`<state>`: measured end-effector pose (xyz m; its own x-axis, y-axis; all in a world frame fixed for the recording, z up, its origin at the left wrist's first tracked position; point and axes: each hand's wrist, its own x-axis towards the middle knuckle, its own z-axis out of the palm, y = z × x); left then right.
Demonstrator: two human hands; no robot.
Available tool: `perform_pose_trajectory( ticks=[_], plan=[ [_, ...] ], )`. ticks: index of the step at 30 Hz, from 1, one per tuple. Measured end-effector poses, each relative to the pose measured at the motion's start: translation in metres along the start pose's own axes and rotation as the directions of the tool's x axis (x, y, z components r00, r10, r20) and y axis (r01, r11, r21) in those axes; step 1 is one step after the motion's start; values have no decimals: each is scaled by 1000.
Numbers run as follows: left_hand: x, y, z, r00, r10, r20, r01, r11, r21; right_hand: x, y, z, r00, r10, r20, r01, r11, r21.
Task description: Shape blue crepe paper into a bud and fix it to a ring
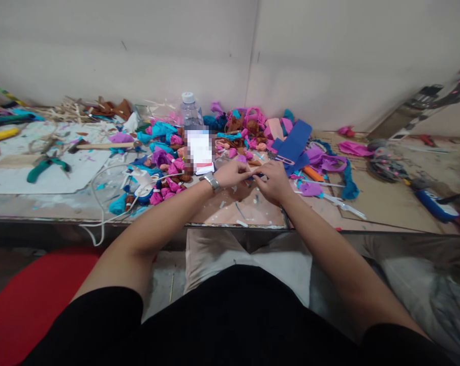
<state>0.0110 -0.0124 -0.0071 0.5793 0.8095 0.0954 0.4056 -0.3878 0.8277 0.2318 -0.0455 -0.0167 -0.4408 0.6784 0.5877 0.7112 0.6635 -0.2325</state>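
Both my hands meet over the low worktable (pixel 252 208), fingertips pinched together. My left hand (pixel 235 174), with a metal watch on its wrist, and my right hand (pixel 273 182) are closed on a small dark blue piece between them; it is too small to name for sure. Just behind the hands lies a heap of crumpled pink, teal, purple and brown paper pieces (pixel 169 168). A blue sheet (pixel 294 142) lies beyond my right hand.
A plastic water bottle (pixel 190 109) stands at the back near the wall. Green-handled pliers (pixel 47 166) and sticks lie on the left. A white cable (pixel 100 218) hangs over the front edge. Tools and a blue object (pixel 437 203) lie right. A red seat (pixel 31 300) is lower left.
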Motion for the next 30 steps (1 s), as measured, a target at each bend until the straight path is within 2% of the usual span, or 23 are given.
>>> perform_pose_trajectory(
  ticks=[3, 6, 11, 14, 17, 21, 27, 30],
  plan=[
    [-2, 5, -1, 999, 33, -39, -28, 990, 136, 0, -1, 0, 1000, 17, 6, -17, 1000, 5],
    [-2, 6, -1, 998, 31, -48, -21, 983, 183, 0, 0, 1, 1000, 27, 4, -27, 1000, 12],
    [-1, 3, -1, 1000, -9, 9, 8, 998, 70, 0, 3, 3, 995, 88, -44, -86, 995, 44],
    [0, 2, -2, 998, -38, 52, 37, 999, 19, 0, 5, 4, 997, 75, -35, -72, 995, 75],
    [2, 2, -2, 991, -89, 102, 101, 987, -128, 0, 5, 4, 998, 38, -41, -34, 995, 90],
    [4, 4, -1, 980, -133, 149, 175, 934, -312, 0, 5, 5, 998, 45, -44, -41, 995, 87],
    [3, 10, -4, 967, -143, 209, 215, 900, -380, 1, 5, 5, 999, 32, -44, -29, 997, 78],
    [3, 9, -5, 954, -188, 232, 270, 875, -401, 2, 4, 4, 999, 37, -23, -35, 996, 83]
  ],
)
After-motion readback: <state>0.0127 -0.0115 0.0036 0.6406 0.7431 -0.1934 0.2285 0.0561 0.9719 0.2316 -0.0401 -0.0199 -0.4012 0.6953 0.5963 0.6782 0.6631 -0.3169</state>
